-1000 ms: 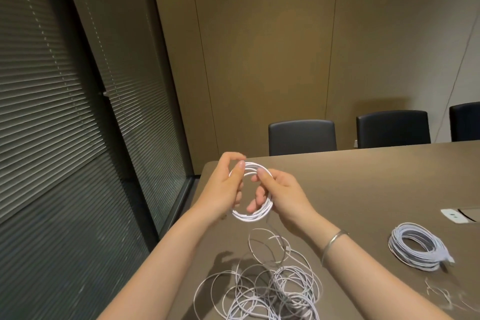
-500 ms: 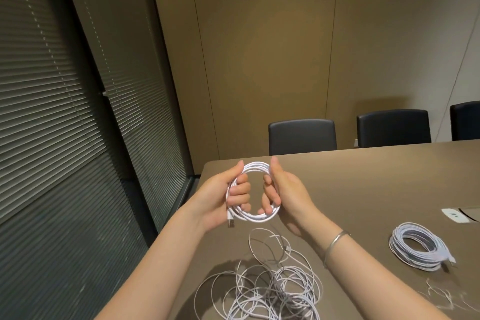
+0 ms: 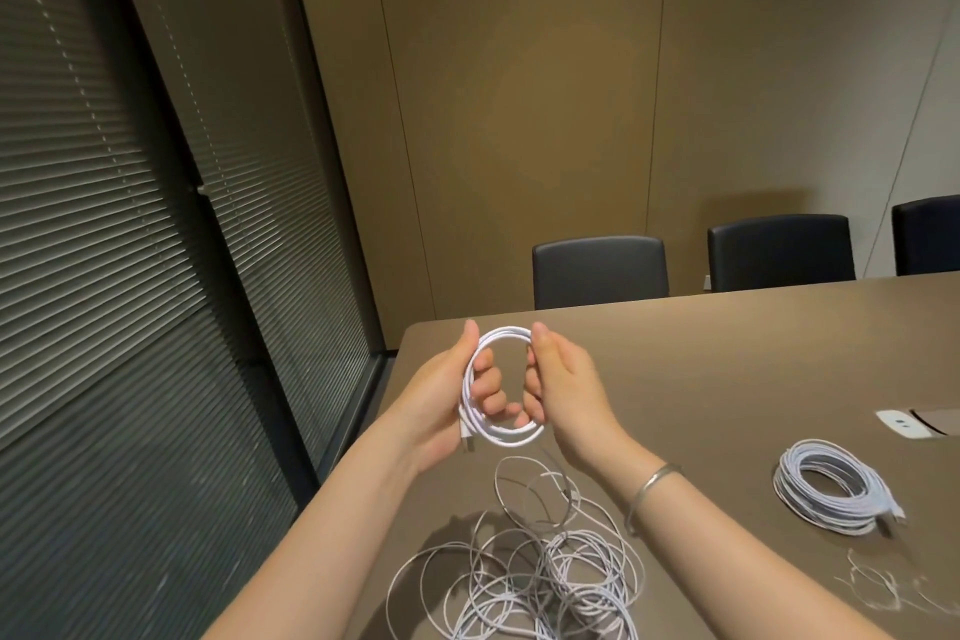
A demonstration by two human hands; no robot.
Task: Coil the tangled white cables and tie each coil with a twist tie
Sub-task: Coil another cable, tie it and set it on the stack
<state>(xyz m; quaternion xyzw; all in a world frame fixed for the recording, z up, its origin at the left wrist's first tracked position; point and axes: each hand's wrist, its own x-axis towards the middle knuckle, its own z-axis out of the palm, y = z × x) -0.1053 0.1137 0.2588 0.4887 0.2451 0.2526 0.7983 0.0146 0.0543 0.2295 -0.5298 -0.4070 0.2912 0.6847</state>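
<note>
**Coil now held by both hands, ready for a tie**

The left hand (image 3: 436, 405) and the right hand (image 3: 566, 395) each grip one side of the coil (image 3: 498, 434), fingers curled through its middle and thumbs pressing on the top of the ring. One second ago the fingertips were pinching and turning the loops; now the ring is rounder and held steady in the air above the surface (image 3: 727, 369). A plug end hangs at the lower left of the coil. I judge that the winding of this cable is finished and the next step is to fasten it with a twist tie.

Below the hands lies the tangle (image 3: 524, 572) of loose cable, not yet coiled. To the right rests a finished coil (image 3: 831, 496), and near it a small heap of ties (image 3: 883, 592), thin and blurred. Chairs (image 3: 600, 270) stand behind the surface, against a tan wall (image 3: 519, 120). Blinds (image 3: 104, 224) cover the left side.
</note>
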